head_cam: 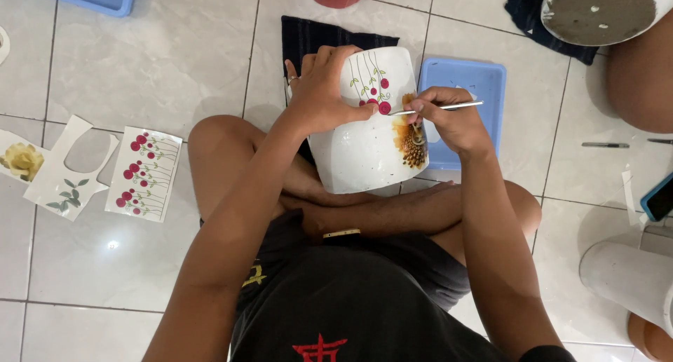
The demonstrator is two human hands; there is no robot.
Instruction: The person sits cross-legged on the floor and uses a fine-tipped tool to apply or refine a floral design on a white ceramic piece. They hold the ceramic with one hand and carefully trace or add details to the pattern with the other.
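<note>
A white pot (364, 141) is steadied over crossed legs while a picture on its side is worked with a thin tool.

The pot is gripped at its upper edge by the left hand (319, 89), fingers curled closed over the rim, so that the decorated side is turned up. The right hand (449, 120) is pinched shut on a slim metal tool (442, 107), whose tip is laid against the sunflower picture (411, 141), beside a red-berry sprig (371, 89). On the floor (175, 46) to the left, a rectangular sheet of red-flower pictures (144, 173) and cut-out backing sheets (66, 173) are kept within reach. A blue tray (484, 78) lies just behind the pot.
</note>
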